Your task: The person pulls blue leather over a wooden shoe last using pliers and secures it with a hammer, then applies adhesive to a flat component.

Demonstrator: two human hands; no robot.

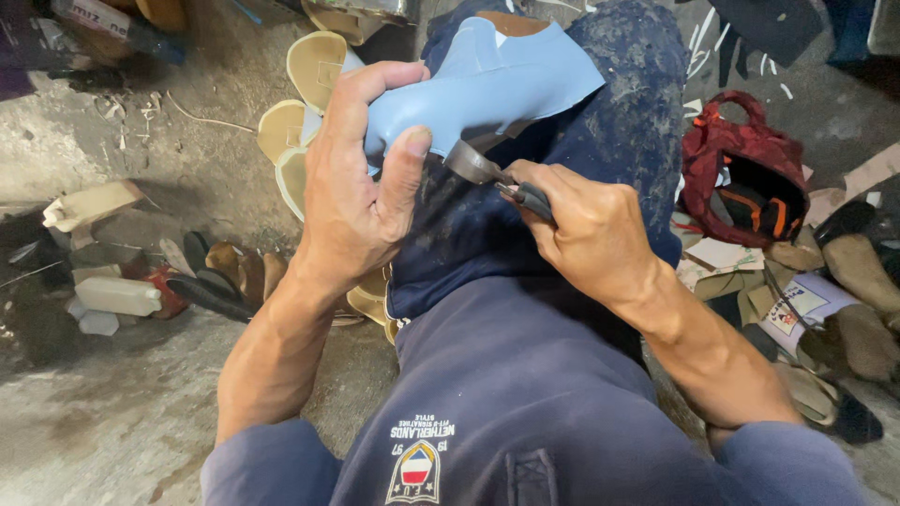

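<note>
On knee: hands [469, 201], blue shoe [487, 89], pincers [478, 167].

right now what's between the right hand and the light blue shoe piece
In the head view, metal pliers bridge that gap: the right hand grips the handles, and the head meets the light blue shoe piece beside the left hand.

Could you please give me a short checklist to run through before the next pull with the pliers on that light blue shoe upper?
1. Left hand has a firm hold on the light blue shoe upper: ok, fingers and thumb wrap it.
2. Right hand holds the pliers securely: ok, handles sit in the closed fist.
3. Pliers bite the edge of the upper: cannot tell, the jaw tip is hidden against the material.
4. Work is braced: ok, it rests against the raised knee.
5. Left thumb is out of the pliers' way: not ok, it sits right beside the head.
</note>
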